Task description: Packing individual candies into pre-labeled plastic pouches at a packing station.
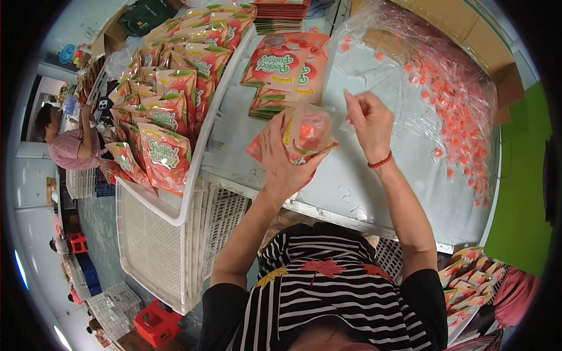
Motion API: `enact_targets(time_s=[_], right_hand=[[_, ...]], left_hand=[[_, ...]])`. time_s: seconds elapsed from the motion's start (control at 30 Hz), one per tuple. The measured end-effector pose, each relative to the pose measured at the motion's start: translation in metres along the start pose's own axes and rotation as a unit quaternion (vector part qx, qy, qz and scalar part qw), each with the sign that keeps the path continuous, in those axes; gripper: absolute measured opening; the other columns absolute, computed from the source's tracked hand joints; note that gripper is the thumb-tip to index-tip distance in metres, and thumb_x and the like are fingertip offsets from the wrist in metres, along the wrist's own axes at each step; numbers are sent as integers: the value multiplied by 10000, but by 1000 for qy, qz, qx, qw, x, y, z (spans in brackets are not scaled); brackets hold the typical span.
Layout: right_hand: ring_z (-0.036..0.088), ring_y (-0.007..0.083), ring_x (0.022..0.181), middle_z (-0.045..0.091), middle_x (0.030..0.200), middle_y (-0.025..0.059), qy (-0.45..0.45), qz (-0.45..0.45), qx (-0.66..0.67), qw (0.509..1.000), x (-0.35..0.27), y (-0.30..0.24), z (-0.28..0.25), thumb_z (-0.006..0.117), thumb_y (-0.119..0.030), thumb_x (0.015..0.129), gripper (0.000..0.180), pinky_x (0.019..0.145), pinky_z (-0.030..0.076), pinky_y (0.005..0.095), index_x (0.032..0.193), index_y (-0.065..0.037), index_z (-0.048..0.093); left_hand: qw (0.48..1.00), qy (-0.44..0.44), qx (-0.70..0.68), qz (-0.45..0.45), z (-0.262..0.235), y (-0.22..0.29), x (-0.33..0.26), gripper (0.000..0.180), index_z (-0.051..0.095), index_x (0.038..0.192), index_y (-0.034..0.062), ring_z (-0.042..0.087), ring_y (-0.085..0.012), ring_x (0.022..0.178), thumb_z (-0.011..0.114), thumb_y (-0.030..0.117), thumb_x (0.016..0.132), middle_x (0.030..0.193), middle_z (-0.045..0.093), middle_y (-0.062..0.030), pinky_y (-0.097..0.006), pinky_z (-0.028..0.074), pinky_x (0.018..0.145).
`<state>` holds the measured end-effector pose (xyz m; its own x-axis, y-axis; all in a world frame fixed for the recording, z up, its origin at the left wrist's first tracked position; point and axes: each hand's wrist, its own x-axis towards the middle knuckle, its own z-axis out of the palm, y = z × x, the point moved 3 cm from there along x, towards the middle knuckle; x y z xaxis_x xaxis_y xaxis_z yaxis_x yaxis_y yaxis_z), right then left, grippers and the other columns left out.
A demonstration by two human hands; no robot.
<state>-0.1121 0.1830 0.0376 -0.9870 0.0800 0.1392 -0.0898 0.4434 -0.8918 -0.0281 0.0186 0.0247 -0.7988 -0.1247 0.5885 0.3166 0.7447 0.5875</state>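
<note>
Just above the worktable, my left hand (pixel 280 161) is closed round a pink candy pouch (pixel 312 130) with a clear window, its fingers along one side and the thumb along the near edge. Something pinkish shows inside the window. To the right of the pouch and apart from it is my right hand (pixel 372 120), its fingers curled into a pinch. Whatever it may hold is too small or hidden to make out. Directly beyond the left hand lie flat pink pouches (pixel 275 58) in an overlapping pile on the table.
A white tray (pixel 206 120) packed with filled pouches (pixel 167 155) stands at the left on stacked crates (pixel 155 245). Many small wrapped orange-red sweets (pixel 456 131) lie at the right by a clear plastic bag (pixel 404 29). A cardboard box (pixel 509 79) is behind them. Another person (pixel 73 146) works far left.
</note>
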Motion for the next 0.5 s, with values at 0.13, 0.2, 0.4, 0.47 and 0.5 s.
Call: enact_targets(time_s=[0.13, 0.2, 0.4, 0.47, 0.5], right_hand=[[588, 198, 561, 607, 695, 85, 29, -324, -54, 944, -8, -67, 2, 614, -197, 876, 205, 519, 468, 313, 767, -23, 613], [607, 234, 614, 615, 717, 100, -14, -364, -106, 925, -15, -79, 2, 585, -185, 887, 205, 542, 480, 331, 772, -17, 611], [605, 288, 810, 620, 753, 145, -136, -337, -86, 928, -24, -73, 26, 503, -246, 918, 288, 613, 483, 410, 796, -20, 633], [564, 264, 509, 591, 590, 108, -13, -430, -169, 887, -35, -84, 28, 597, -435, 825, 440, 514, 435, 380, 655, -30, 638], [564, 264, 509, 591, 590, 108, -14, -430, -170, 886, -34, -91, 27, 597, -435, 825, 440, 514, 435, 380, 655, -30, 638]], left_hand=[[999, -34, -35, 17, 10, -2, 2, 970, 285, 1330, -30, 436, -402, 1119, 850, 223, 584, 1265, 420, -223, -492, 343, 966], [998, -25, -51, 10, 13, 1, 1, 961, 285, 1332, -27, 432, -404, 1121, 842, 212, 586, 1267, 419, -224, -494, 339, 969], [1000, 4, -1, 22, 19, 3, 3, 925, 286, 1337, -11, 426, -397, 1129, 812, 241, 618, 1282, 408, -217, -475, 345, 955], [996, -4, 61, 71, 21, 2, 7, 917, 282, 1339, -6, 428, -395, 1126, 802, 258, 631, 1286, 405, -212, -466, 350, 949], [998, -46, 19, 41, 26, -1, 8, 925, 267, 1347, -2, 431, -384, 1129, 795, 271, 638, 1290, 405, -203, -460, 350, 946]])
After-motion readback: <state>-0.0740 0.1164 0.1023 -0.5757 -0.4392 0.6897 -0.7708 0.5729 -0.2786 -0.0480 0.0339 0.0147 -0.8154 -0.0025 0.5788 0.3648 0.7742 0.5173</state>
